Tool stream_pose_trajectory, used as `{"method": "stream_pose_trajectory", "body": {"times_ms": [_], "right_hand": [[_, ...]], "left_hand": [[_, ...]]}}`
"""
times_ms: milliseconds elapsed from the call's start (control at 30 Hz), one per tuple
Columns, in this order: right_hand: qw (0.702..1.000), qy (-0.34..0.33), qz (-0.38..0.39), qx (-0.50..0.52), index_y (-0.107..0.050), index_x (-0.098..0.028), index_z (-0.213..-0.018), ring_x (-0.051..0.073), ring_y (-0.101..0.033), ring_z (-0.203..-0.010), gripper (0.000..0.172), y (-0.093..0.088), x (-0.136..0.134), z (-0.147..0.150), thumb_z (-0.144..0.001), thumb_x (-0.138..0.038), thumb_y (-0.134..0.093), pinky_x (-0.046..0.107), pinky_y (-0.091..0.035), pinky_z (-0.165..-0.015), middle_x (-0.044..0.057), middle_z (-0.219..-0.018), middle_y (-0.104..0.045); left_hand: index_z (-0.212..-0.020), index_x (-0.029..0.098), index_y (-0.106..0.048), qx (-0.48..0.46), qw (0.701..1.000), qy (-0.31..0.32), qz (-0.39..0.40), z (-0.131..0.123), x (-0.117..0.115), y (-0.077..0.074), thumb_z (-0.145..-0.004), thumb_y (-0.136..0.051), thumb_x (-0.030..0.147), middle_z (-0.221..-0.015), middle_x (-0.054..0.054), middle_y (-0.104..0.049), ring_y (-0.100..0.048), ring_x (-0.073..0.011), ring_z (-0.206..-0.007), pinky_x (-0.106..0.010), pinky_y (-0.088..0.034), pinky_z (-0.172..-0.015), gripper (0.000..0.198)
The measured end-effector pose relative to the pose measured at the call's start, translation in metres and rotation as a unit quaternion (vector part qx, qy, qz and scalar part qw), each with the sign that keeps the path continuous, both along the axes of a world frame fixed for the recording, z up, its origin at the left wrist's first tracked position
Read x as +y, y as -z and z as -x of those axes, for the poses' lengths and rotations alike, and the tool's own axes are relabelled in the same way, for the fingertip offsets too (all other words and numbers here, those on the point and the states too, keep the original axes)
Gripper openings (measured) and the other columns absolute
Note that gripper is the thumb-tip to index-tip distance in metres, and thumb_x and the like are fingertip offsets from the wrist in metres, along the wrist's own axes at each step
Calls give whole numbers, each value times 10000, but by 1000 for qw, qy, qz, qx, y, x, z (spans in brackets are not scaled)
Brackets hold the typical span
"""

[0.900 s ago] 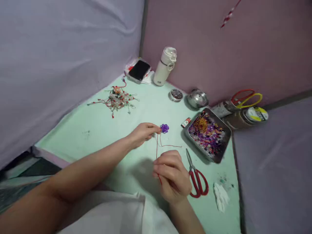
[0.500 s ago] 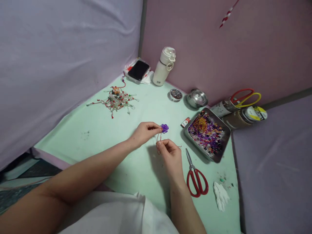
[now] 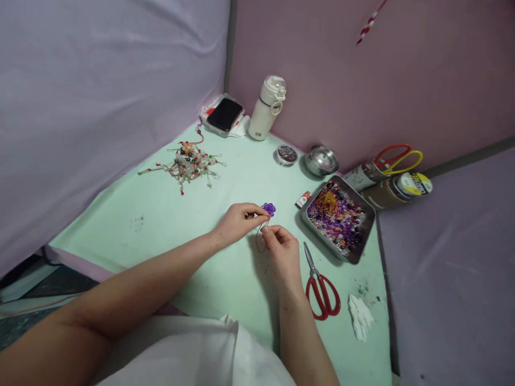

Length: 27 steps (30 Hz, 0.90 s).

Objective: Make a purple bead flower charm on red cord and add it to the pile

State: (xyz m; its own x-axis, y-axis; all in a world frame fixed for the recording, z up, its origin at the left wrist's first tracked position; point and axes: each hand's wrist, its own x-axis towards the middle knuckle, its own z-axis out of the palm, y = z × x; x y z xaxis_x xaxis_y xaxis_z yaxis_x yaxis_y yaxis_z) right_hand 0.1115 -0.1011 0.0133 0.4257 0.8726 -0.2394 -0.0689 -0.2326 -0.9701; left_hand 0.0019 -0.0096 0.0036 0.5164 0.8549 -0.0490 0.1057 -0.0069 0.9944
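A small purple beaded flower [image 3: 269, 209] shows just past the fingertips of my left hand [image 3: 240, 221], whose thumb and forefinger pinch at its lower edge, where a red cord meets it. The thin red cord [image 3: 257, 244] hangs from there in a loop. Below and to the right, my right hand [image 3: 281, 249] is closed, with thumb and forefinger pinching the cord. Red-handled scissors [image 3: 323, 292] lie on the table beside my right wrist, blades pointing away from me.
A metal tray [image 3: 341, 260] of mixed beads stands at right, near a small red-and-white box [image 3: 303, 199]. Farther back are a steel bowl [image 3: 322, 161], a spool [image 3: 286, 155], a white bottle [image 3: 263, 115] and a phone [image 3: 225, 114]. Beaded pieces [image 3: 191, 163] lie left; crumpled white tissue [image 3: 361, 317] lies right.
My left fingers have shifted to the flower's lower edge, where the cord is. The cord's loop now bulges wider between my hands. The whole view has shifted slightly.
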Motion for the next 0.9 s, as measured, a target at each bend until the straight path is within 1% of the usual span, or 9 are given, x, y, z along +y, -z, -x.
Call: {"method": "stream_pose_trajectory", "body": {"times_ms": [100, 233, 400, 533, 700, 900], "right_hand": [[1000, 0, 6, 23, -566, -173, -623, 87, -385, -532, 286, 3, 0, 0, -753, -393, -693, 237, -303, -547, -58, -544, -492], [997, 1, 8, 80, -569, -170, -627, 78, -375, -517, 288, 4, 1, 0, -736, -394, -713, 234, -288, -521, -53, -554, -495], [984, -5, 6, 175, -566, -168, -635, 66, -375, -492, 292, 2, 3, 0, -715, -388, -741, 222, -272, -485, -50, -556, -497], [975, 2, 8, 221, -579, -163, -645, 55, -389, -487, 298, 6, 4, -1, -688, -386, -771, 204, -283, -471, -52, -572, -498], [975, 28, 5, 221, -609, -159, -691, 49, -386, -499, 289, 12, 5, -3, -666, -383, -790, 187, -295, -468, -52, -597, -514], [983, 28, 17, 180, -602, -159, -701, 61, -392, -502, 312, 11, 6, -2, -653, -409, -783, 199, -311, -463, -49, -598, -498]], "left_hand": [[-825, 179, -751, 5, 1000, 0, -16, 0, 0, 2, -762, -658, 294, -849, -36, -733, -613, -151, -760, -263, -444, -694, 160], [-828, 183, -752, 4, 999, 3, -33, 0, -1, 5, -769, -649, 275, -833, -28, -724, -583, -132, -709, -251, -421, -653, 150], [-829, 182, -750, 2, 999, 1, -48, 0, -1, 6, -775, -650, 278, -826, -27, -716, -555, -118, -676, -244, -405, -632, 149], [-823, 181, -750, 2, 998, 1, -56, 0, -1, 4, -774, -651, 281, -819, -25, -712, -534, -110, -653, -238, -390, -609, 149], [-824, 178, -749, 13, 998, 5, -54, 0, -2, 1, -775, -634, 274, -815, -27, -710, -517, -105, -635, -237, -386, -603, 158], [-831, 179, -748, 11, 998, 5, -54, 0, -2, 2, -772, -635, 277, -814, -24, -707, -505, -103, -626, -230, -387, -598, 161]]}}
